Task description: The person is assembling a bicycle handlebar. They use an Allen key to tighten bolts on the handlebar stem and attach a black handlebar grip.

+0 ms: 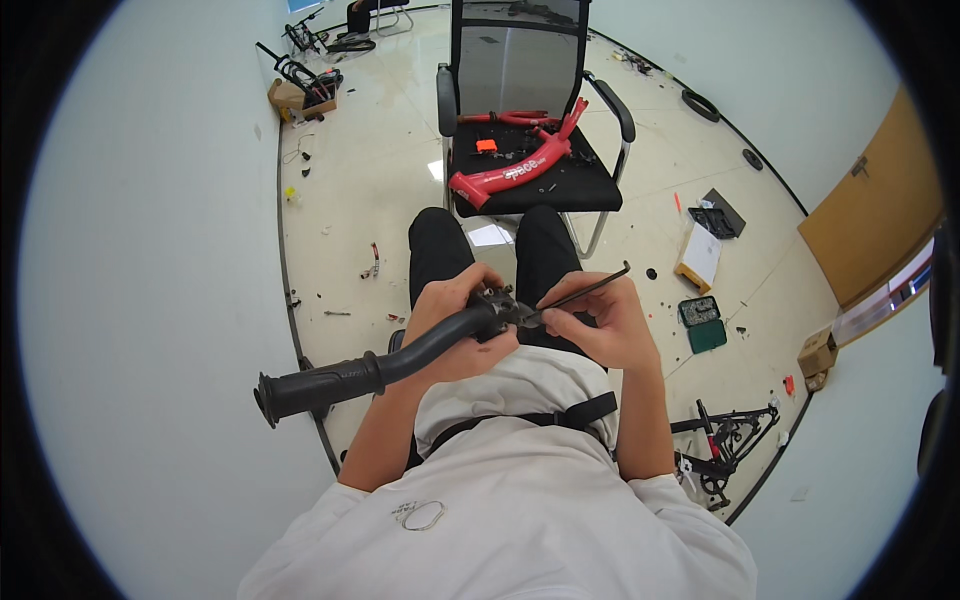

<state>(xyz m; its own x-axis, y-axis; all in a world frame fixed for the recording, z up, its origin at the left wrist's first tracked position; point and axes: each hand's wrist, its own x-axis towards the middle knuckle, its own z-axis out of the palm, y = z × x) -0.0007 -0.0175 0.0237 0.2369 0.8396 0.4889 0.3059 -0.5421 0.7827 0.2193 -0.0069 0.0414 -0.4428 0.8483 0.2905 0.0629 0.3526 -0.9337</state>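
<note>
My left hand (450, 310) is wrapped round the clamp end of a black bicycle handlebar (435, 345), above my lap. The bar slants down to the left and ends in a ribbed rubber grip (320, 390). My right hand (605, 325) pinches a long dark hex key (590, 290), its bent end sticking out up and to the right. The key's other end points at the metal clamp (507, 308) on the handlebar; whether it sits in a bolt there is hidden by my fingers.
Ahead stands a black mesh office chair (535, 205), with a red bicycle frame (520, 172) and small black parts on its seat. On the floor to the right lie an open green case (706, 337) and a black bicycle frame (735, 435). A cardboard box (288, 98) stands far left.
</note>
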